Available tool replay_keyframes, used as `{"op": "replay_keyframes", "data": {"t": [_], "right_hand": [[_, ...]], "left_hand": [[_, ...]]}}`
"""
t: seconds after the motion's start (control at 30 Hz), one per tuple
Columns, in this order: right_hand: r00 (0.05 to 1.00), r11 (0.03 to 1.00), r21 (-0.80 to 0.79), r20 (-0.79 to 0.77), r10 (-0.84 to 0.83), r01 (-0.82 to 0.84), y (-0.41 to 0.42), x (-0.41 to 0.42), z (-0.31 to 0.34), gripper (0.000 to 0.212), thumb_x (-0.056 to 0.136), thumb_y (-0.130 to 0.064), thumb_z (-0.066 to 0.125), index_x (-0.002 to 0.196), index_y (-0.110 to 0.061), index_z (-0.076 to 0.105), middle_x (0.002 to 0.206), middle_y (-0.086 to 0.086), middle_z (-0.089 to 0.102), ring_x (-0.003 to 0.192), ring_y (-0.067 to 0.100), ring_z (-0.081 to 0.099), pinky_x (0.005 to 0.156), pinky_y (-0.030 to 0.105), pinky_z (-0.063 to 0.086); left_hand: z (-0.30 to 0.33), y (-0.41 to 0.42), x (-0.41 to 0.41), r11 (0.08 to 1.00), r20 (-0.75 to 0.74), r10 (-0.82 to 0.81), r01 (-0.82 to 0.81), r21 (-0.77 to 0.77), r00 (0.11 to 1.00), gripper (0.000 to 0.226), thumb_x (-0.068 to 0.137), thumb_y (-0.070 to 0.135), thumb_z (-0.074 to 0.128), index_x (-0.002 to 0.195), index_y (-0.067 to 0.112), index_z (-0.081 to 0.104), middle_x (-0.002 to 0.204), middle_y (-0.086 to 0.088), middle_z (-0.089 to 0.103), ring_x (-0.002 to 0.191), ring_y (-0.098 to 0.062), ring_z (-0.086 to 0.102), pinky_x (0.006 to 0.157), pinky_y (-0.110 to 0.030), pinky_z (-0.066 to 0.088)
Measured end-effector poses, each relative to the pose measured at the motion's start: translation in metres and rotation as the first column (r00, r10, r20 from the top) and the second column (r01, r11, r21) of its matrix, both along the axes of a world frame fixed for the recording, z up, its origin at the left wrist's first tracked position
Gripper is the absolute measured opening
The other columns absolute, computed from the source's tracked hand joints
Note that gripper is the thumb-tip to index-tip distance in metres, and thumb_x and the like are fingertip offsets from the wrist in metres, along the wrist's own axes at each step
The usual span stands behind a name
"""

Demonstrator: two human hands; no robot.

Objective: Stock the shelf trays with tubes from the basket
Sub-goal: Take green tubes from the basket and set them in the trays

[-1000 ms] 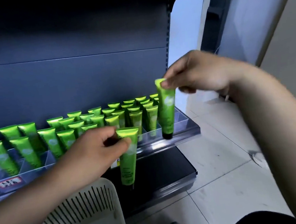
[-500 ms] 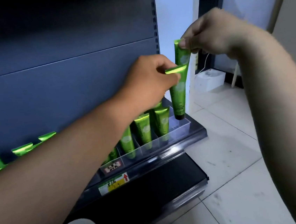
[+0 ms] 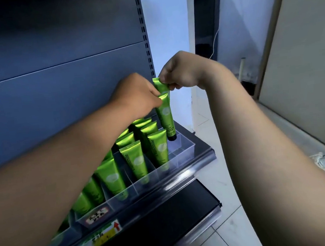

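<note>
Each of my hands pinches a green tube by its crimped top over the right end of the shelf. My left hand point(image 3: 138, 94) holds the nearer tube point(image 3: 166, 116), which hangs upright with its black cap just above the rightmost lane of the clear tray point(image 3: 182, 152). Close behind it, my right hand point(image 3: 178, 73) holds a second green tube point(image 3: 159, 85), mostly hidden by the first. Rows of several green tubes point(image 3: 135, 157) stand in the lanes to the left. The basket is out of view.
The dark shelf back panel point(image 3: 50, 54) rises behind the tray. A slotted upright point(image 3: 145, 34) marks the shelf's right edge. A lower black shelf point(image 3: 158, 223) juts out beneath. Price labels point(image 3: 101, 233) sit on the front rail. Pale tiled floor point(image 3: 223, 176) lies to the right.
Both hands have lowered their tubes towards the right end of the tray. The view has shifted right and closer, and the basket has left the frame.
</note>
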State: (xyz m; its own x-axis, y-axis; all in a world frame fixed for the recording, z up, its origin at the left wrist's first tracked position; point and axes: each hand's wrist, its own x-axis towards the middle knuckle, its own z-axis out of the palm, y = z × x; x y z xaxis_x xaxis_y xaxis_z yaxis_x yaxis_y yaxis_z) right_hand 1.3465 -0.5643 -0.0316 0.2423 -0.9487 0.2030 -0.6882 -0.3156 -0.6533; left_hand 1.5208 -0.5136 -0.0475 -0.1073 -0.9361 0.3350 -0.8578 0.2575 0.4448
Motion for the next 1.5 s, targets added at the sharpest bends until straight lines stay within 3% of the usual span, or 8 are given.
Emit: {"op": "replay_keyframes", "data": {"t": [0.1, 0.3, 0.53, 0.7, 0.87, 1.07, 1.33, 1.5], "right_hand": [[0.998, 0.998, 0.028, -0.011, 0.056, -0.056, 0.0, 0.009, -0.01, 0.018, 0.091, -0.01, 0.065, 0.092, -0.015, 0.083, 0.085, 0.012, 0.079, 0.07, 0.014, 0.066, 0.076, 0.03, 0.059], [0.999, 0.997, 0.065, -0.002, 0.052, -0.052, -0.002, 0.012, -0.024, 0.035, 0.087, 0.004, 0.057, 0.1, -0.015, 0.083, 0.077, 0.013, 0.074, 0.06, 0.011, 0.061, 0.067, 0.023, 0.055], [0.997, 0.993, 0.098, 0.051, 0.063, -0.067, -0.01, 0.004, -0.035, 0.013, 0.092, -0.007, 0.072, 0.099, -0.01, 0.082, 0.077, 0.011, 0.072, 0.063, 0.011, 0.062, 0.071, 0.023, 0.057], [0.996, 0.987, 0.129, -0.005, 0.093, -0.091, -0.013, 0.011, -0.048, 0.017, 0.091, -0.005, 0.07, 0.101, -0.011, 0.083, 0.087, 0.01, 0.076, 0.067, 0.012, 0.066, 0.066, 0.018, 0.057], [0.991, 0.98, 0.169, 0.106, 0.084, -0.101, -0.018, 0.016, -0.062, 0.021, 0.084, -0.001, 0.069, 0.093, -0.013, 0.084, 0.082, 0.0, 0.077, 0.08, 0.018, 0.071, 0.078, 0.028, 0.064], [0.994, 0.977, 0.187, 0.068, 0.087, -0.098, -0.019, 0.016, -0.058, 0.02, 0.082, -0.004, 0.071, 0.092, -0.016, 0.084, 0.074, 0.003, 0.067, 0.061, 0.009, 0.058, 0.062, 0.021, 0.052], [0.997, 0.977, 0.199, 0.038, 0.07, -0.076, -0.021, 0.018, -0.054, 0.02, 0.081, -0.012, 0.068, 0.092, -0.019, 0.084, 0.092, 0.016, 0.075, 0.076, 0.014, 0.062, 0.067, 0.024, 0.052], [0.999, 0.976, 0.211, 0.026, 0.047, -0.051, -0.019, 0.02, -0.053, 0.025, 0.079, -0.021, 0.068, 0.098, -0.012, 0.081, 0.092, 0.014, 0.069, 0.075, 0.018, 0.052, 0.051, 0.024, 0.032]], "left_hand": [[-0.003, -0.002, 0.0, 0.999, 0.002, 0.029, -0.029, -0.019, 1.0, 0.015, 0.077, 0.024, 0.083, 0.092, 0.024, 0.082, 0.068, 0.015, 0.064, 0.068, -0.01, 0.062, 0.063, -0.021, 0.038], [-0.003, -0.004, 0.004, 0.998, 0.025, 0.055, -0.055, -0.027, 0.998, 0.011, 0.075, 0.027, 0.085, 0.086, 0.026, 0.082, 0.064, 0.014, 0.066, 0.056, -0.008, 0.055, 0.059, -0.023, 0.038], [-0.016, -0.006, 0.003, 0.998, 0.052, 0.051, -0.053, 0.042, 0.997, 0.014, 0.076, 0.028, 0.087, 0.088, 0.025, 0.081, 0.076, 0.008, 0.073, 0.071, -0.014, 0.064, 0.068, -0.024, 0.042], [-0.027, -0.009, -0.004, 0.998, 0.099, 0.022, -0.028, 0.062, 0.995, 0.012, 0.074, 0.028, 0.087, 0.085, 0.028, 0.082, 0.084, 0.009, 0.076, 0.086, -0.018, 0.069, 0.079, -0.028, 0.053], [-0.034, -0.014, -0.006, 0.998, 0.088, 0.019, -0.025, 0.065, 0.996, 0.014, 0.071, 0.029, 0.09, 0.083, 0.029, 0.082, 0.089, 0.007, 0.078, 0.091, -0.018, 0.07, 0.088, -0.032, 0.055], [-0.041, -0.016, -0.003, 0.997, 0.083, 0.018, -0.025, 0.074, 0.996, 0.015, 0.074, 0.025, 0.089, 0.088, 0.023, 0.083, 0.093, 0.004, 0.078, 0.093, -0.018, 0.069, 0.085, -0.026, 0.051], [-0.04, -0.018, -0.004, 0.998, 0.06, 0.021, -0.025, 0.065, 0.998, 0.008, 0.076, 0.029, 0.086, 0.079, 0.023, 0.082, 0.082, 0.003, 0.077, 0.085, -0.02, 0.07, 0.072, -0.025, 0.047], [-0.045, -0.02, -0.004, 0.999, 0.052, 0.029, -0.031, 0.043, 0.998, 0.009, 0.073, 0.031, 0.086, 0.075, 0.024, 0.082, 0.076, 0.004, 0.076, 0.079, -0.021, 0.071, 0.079, -0.033, 0.058]]}}
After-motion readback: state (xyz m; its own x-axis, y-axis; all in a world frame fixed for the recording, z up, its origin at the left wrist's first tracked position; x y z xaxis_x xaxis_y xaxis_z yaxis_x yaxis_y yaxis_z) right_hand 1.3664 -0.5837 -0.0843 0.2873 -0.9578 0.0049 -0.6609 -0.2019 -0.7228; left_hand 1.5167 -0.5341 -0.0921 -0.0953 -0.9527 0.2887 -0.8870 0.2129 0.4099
